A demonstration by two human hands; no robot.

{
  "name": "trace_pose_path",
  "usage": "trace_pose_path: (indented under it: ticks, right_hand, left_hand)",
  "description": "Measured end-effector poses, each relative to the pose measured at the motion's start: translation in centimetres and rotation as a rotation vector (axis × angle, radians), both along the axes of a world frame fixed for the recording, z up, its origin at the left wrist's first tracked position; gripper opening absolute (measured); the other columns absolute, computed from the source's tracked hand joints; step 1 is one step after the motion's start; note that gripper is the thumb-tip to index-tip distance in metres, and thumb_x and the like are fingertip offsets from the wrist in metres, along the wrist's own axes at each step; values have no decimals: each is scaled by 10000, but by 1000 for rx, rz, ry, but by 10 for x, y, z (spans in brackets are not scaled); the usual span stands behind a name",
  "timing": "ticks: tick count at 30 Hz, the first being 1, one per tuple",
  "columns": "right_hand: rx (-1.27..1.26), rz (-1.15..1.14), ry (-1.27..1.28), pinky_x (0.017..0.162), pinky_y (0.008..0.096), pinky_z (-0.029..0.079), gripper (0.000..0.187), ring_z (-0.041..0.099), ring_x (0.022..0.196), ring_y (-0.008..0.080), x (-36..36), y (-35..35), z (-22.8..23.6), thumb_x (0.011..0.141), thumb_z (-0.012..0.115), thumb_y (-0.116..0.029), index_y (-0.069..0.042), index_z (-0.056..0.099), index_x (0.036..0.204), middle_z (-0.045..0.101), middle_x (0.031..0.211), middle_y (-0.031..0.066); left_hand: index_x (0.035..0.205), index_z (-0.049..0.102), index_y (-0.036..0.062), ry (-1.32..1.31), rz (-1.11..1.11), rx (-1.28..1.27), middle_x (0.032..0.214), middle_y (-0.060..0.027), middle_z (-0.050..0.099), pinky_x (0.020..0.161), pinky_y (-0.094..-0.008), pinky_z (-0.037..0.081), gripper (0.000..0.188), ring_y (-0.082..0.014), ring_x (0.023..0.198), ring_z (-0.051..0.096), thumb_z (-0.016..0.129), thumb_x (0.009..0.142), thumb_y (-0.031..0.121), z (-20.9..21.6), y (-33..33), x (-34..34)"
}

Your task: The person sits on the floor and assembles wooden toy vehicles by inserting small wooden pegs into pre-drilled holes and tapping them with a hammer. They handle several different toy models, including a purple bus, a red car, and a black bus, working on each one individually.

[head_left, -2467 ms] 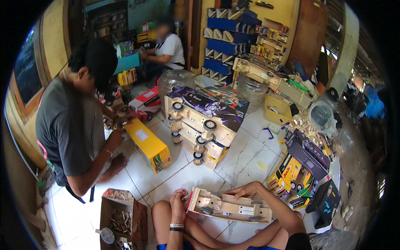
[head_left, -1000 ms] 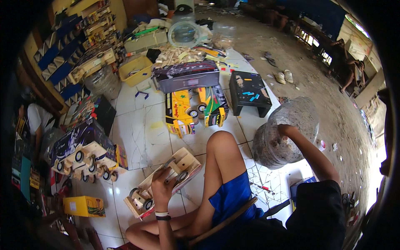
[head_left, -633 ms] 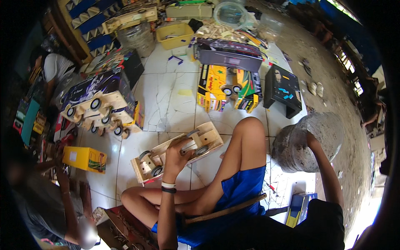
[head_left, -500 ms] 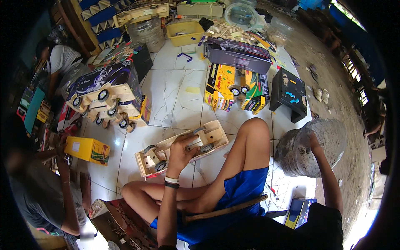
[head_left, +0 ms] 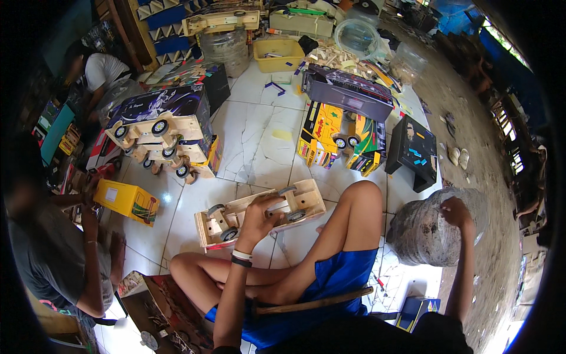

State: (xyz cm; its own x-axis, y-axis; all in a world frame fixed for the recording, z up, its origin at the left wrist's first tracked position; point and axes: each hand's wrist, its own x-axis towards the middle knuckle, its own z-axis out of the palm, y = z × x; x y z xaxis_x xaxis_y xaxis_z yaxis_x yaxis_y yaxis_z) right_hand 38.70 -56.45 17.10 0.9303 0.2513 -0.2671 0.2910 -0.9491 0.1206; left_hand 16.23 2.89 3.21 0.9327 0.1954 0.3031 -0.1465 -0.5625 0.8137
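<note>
A wooden toy truck chassis [head_left: 308, 192] with dark-rimmed wheels lies wheels-up on the tiles in front of my crossed legs. My left hand [head_left: 257, 222] grips it near the middle, its fingers curled over the frame between the wheel pairs. To the right, my right hand [head_left: 456, 213] is over a large, dirty plastic tub [head_left: 415, 230]. Its fingers are curled together; whatever they may hold is too small to see. A wooden stick [head_left: 318, 300] rests across my lap.
More wheeled chassis [head_left: 159, 137] lean against boxes at left. Yellow printed toy bodies [head_left: 321, 133] and a black box [head_left: 413, 150] stand ahead to the right. At left, a person [head_left: 65, 253] sits beside a yellow box [head_left: 127, 202]. An open box [head_left: 177, 301] stands by my left knee.
My right hand has come up from inside the tub to its upper right, fingers curled. My left hand stays on the chassis. The whole view has shifted slightly.
</note>
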Motion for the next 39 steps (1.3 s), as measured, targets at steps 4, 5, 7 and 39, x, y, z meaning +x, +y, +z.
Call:
trace_pose_path:
  ticks: [4,5,7,39]
  right_hand:
    - [37,-132,-563,841,507,571,197,705,1007,431,-71,49,92,948,629,-82,-71,750,1103,740,1079,206]
    - [28,-238,-716,821,498,578,195,710,989,437,-83,66,109,954,629,-74,-74,745,1111,741,1067,210]
    - [242,-111,-737,801,481,581,196,727,964,409,-105,102,131,986,605,-72,-68,726,1141,743,1049,210]
    - [1372,-127,463,758,292,560,258,645,852,147,-112,438,-139,1146,477,-237,2,488,1243,654,1033,128]
  left_hand:
    - [1201,742,57,120,17,-79,1187,-176,748,1007,-424,534,454,-384,1114,695,861,763,77,1,-1,3]
    - [1192,739,56,68,4,-49,1187,-176,747,1006,-425,536,453,-384,1113,696,866,758,81,2,-2,4]
    - [1174,733,54,12,-10,-8,1187,-175,747,1004,-426,538,450,-382,1112,696,875,749,91,2,-1,5]
    - [1147,767,26,63,96,84,994,-240,741,822,-453,572,456,-416,892,715,777,692,-1,3,-6,5]
